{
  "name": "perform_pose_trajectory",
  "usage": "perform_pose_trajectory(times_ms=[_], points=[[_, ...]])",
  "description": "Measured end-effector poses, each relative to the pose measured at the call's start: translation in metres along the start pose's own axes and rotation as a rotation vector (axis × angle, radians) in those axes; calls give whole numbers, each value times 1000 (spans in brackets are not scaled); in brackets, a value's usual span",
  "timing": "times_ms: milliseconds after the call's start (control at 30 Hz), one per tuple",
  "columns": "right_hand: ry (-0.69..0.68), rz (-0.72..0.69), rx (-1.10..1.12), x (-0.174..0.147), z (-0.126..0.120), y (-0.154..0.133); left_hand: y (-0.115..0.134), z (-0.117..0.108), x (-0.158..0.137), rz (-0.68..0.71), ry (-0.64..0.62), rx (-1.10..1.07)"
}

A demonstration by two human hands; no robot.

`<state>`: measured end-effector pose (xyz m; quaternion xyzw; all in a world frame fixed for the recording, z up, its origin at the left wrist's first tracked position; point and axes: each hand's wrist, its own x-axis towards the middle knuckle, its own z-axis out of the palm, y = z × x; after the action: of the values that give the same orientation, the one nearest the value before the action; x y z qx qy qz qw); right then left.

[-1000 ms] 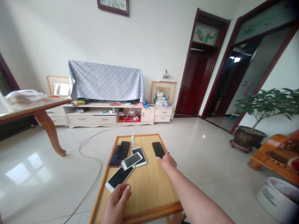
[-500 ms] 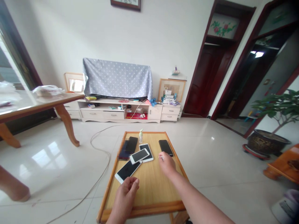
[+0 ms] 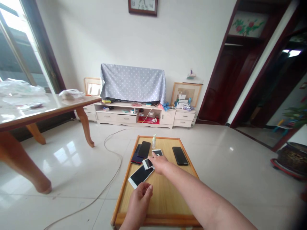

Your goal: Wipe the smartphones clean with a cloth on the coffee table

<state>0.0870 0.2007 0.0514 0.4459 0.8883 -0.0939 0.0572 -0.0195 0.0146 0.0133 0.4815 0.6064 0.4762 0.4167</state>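
Observation:
My right hand (image 3: 159,163) reaches across the low wooden table (image 3: 168,198), its fingers over a small white smartphone (image 3: 147,164) with a dark screen. It covers that phone's right part, and the thumb is hidden. The small phone rests across a larger white smartphone (image 3: 141,175) and another white smartphone (image 3: 157,151), partly hidden by the hand. Near the table's front left, my left hand (image 3: 141,199) is held with curled fingers, and nothing shows in them. Left of the white phones, a black smartphone (image 3: 144,149) overlaps a dark blue one (image 3: 136,157).
Another black smartphone (image 3: 180,156) lies at the table's right side. A small pump bottle (image 3: 153,142) stands at the far edge. A cable (image 3: 112,172) runs over the floor on the left, beside a larger table (image 3: 83,123). A white TV cabinet (image 3: 127,118) stands against the wall.
My right hand has moved left from beside the black phone on the right onto the small white smartphone. My left hand stays curled near the front. The view has turned slightly left.

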Motion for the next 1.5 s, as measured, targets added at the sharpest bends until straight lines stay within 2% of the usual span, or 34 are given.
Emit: perform_pose_trajectory(times_ms=[300, 500, 700, 933, 1300, 1500], points=[[-40, -12, -12, 20, -2, -3, 7, -9, 0, -29, 11, -6], [-25, 13, -16, 19, -3, -8, 1, -12, 2, -39, 32, 2], [-6, 49, -21, 14, 6, -8, -9, -11, 4, -13, 30, -27], [11, 67, -15, 6, 9, -5, -7, -13, 2, -30, 28, -20], [20, 115, 25, -18, 8, -3, -3, -16, 1, -17, 61, -43], [29, 67, 84, -64, 17, 4, 2, -19, -7, 8, 103, 65]])
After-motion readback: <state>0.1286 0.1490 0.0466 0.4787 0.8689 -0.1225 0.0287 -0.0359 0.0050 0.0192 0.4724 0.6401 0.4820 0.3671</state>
